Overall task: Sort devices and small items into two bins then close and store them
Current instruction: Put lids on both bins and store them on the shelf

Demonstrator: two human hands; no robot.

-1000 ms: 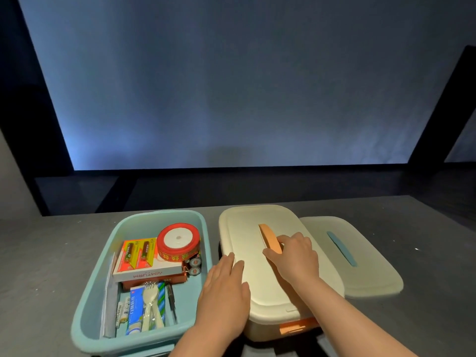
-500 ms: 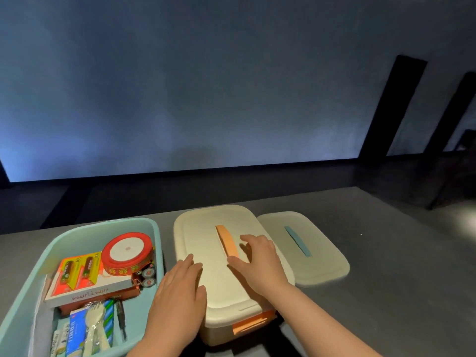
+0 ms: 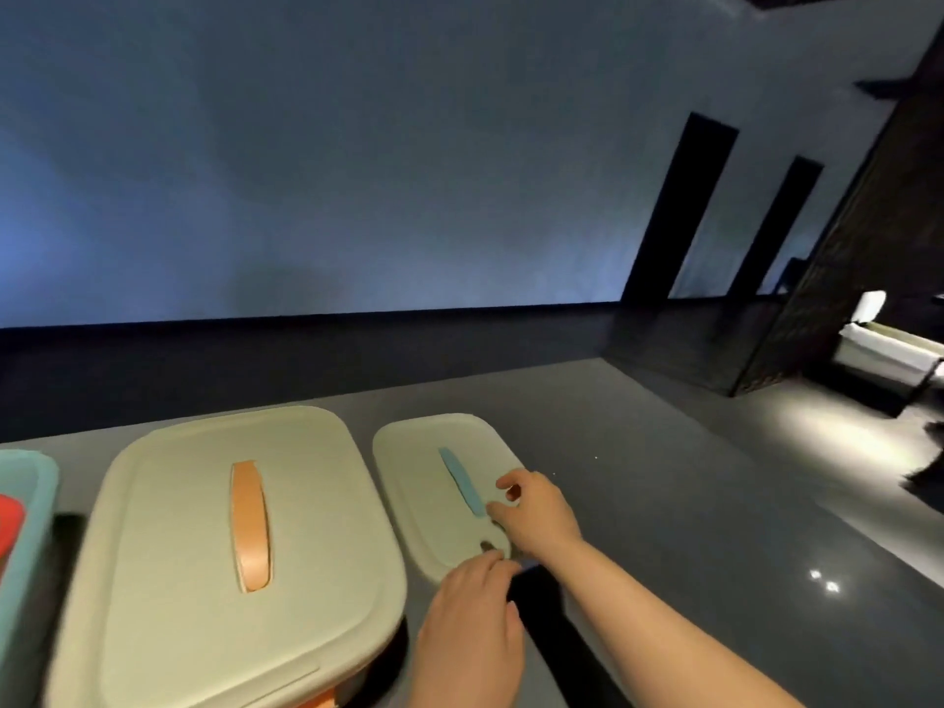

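Currently we have both hands at the loose lid [image 3: 439, 498], the one with the blue handle strip [image 3: 461, 483], which lies flat on the grey table [image 3: 638, 452] just to the right of the closed bin [image 3: 225, 554]. Our right hand [image 3: 536, 513] sits on the lid's right edge with thumb and forefinger curled toward each other at the rim, apparently pinching it; blur prevents us from confirming a firm grip. Our left hand [image 3: 470, 620] reaches the lid's near corner, its fingertips at or under the edge; whether the fingers have closed round it we cannot tell. We judge this two-point hold to be chosen so that the wide, thin lid lifts level instead of tipping. The closed bin carries its own lid with an orange handle [image 3: 249, 523] and needs no further fitting. The blue bin [image 3: 25, 503] stands at the far left, mostly out of frame, uncovered, with a red item [image 3: 7, 523] inside. We judge the next step to be carrying the loose lid leftward over the closed bin to the blue one.
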